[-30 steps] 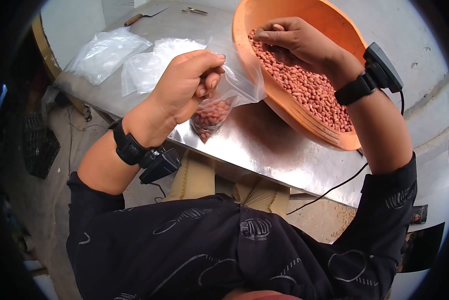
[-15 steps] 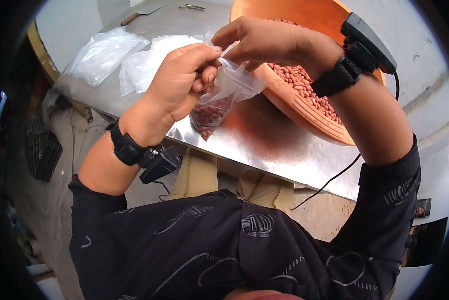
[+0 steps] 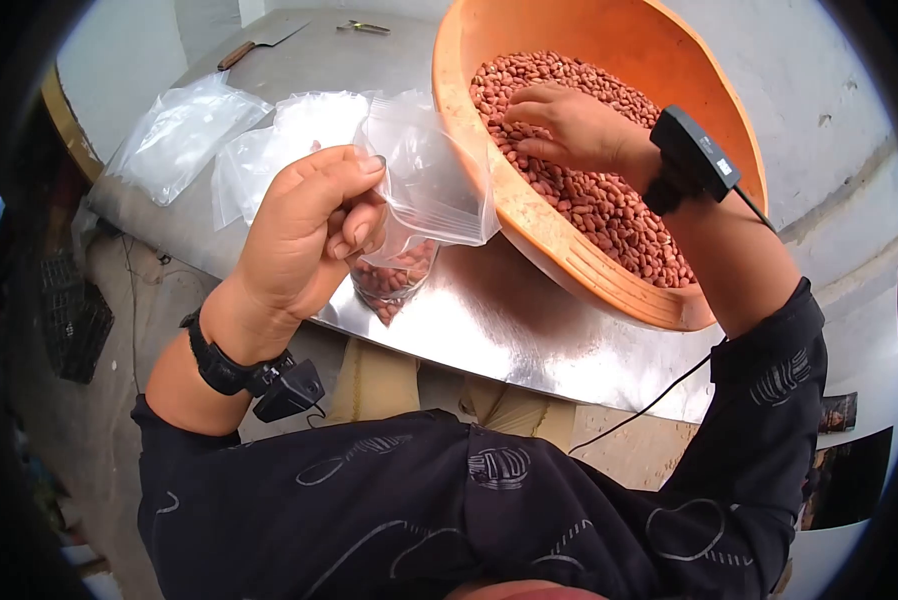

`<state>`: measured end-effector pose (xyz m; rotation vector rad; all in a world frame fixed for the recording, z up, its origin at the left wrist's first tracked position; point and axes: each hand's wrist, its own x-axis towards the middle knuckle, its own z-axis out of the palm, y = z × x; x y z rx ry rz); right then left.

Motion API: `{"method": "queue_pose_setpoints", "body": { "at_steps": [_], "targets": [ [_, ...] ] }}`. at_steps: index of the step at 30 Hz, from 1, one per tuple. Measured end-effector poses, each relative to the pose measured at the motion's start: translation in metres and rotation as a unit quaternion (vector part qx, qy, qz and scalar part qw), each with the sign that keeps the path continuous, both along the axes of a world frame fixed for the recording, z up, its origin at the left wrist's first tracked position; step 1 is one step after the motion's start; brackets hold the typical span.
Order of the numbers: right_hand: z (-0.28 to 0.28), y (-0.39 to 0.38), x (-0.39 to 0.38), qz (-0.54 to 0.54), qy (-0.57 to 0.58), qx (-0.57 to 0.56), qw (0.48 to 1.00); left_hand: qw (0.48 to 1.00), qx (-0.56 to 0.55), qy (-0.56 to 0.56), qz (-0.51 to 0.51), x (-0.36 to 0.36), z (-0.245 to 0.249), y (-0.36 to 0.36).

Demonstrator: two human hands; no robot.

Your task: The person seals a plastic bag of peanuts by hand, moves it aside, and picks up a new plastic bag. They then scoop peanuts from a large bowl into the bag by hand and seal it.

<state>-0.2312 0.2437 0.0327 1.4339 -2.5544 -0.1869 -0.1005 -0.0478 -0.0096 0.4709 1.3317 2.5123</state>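
My left hand (image 3: 319, 215) pinches the rim of a clear zip-lock bag (image 3: 434, 190) between thumb and fingers. The bag's mouth gapes towards the bowl, and reddish peanuts fill its lower part, just above the metal table. Inside the large orange bowl (image 3: 589, 275), my right hand (image 3: 574, 130) is over the heap of peanuts (image 3: 609, 210), palm down. Its fingers are stretched and a little apart, with the tips at the nuts. Whether anything lies under the palm is hidden.
Stacks of clear empty bags (image 3: 184, 140) lie on the metal table (image 3: 529, 320), left of the bowl. Farther back are a wooden-handled trowel-like tool (image 3: 259, 45) and a small metal tool (image 3: 364, 27). A black cable (image 3: 659, 395) runs from my right wrist.
My right hand has left the bag's rim and moved right into the bowl, onto the peanuts. The left hand keeps hold of the bag, whose mouth now stands wider.
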Motion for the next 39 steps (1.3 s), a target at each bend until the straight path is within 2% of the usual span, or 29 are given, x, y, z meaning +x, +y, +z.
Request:
{"method": "queue_pose_setpoints", "body": {
  "at_steps": [1, 4, 8, 12, 14, 19, 22, 26, 27, 30, 33, 37, 39],
  "targets": [
    [-0.007, -0.005, 0.002, 0.048, 0.018, 0.001, 0.999, 1.000, -0.001, -0.012, 0.010, -0.001, -0.001, 0.000],
    [-0.020, -0.007, -0.012, 0.095, 0.026, -0.016, 0.995, 1.000, -0.004, -0.005, 0.005, -0.004, -0.001, 0.001],
    [-0.023, 0.020, -0.032, -0.004, 0.086, 0.003, 0.996, 1.000, -0.003, -0.004, 0.005, -0.006, -0.002, -0.001],
    [-0.019, 0.062, -0.045, -0.186, 0.076, -0.006, 0.980, 1.000, -0.004, -0.005, 0.005, -0.007, -0.002, -0.002],
    [-0.017, 0.087, -0.047, -0.241, 0.063, 0.009, 0.968, 1.000, -0.005, 0.000, 0.004, -0.008, -0.002, -0.002],
    [-0.014, 0.120, -0.030, -0.291, 0.018, 0.010, 0.956, 1.000, -0.007, 0.009, 0.000, -0.009, -0.003, -0.001],
    [-0.005, 0.124, -0.016, -0.269, 0.003, 0.008, 0.963, 1.000, -0.002, 0.017, -0.002, -0.006, -0.003, 0.000],
    [0.012, 0.117, 0.000, -0.311, -0.062, -0.036, 0.948, 1.000, -0.013, 0.023, -0.006, -0.001, -0.002, 0.000],
    [0.011, 0.119, -0.001, -0.293, -0.067, -0.082, 0.950, 1.000, -0.015, 0.026, -0.006, -0.001, -0.001, 0.000],
    [0.032, 0.076, 0.018, -0.352, -0.197, -0.183, 0.896, 0.999, -0.016, 0.039, 0.006, -0.003, -0.001, 0.000],
    [0.050, 0.023, 0.037, -0.283, -0.325, -0.312, 0.847, 0.997, -0.056, 0.037, 0.030, -0.002, 0.005, 0.003],
    [0.064, -0.053, 0.058, -0.159, -0.409, -0.326, 0.837, 0.996, -0.069, 0.033, 0.035, -0.002, 0.008, 0.004],
    [0.071, -0.091, 0.073, -0.176, -0.452, -0.302, 0.821, 0.998, -0.039, 0.035, 0.018, -0.005, 0.006, 0.004]
  ]
}}
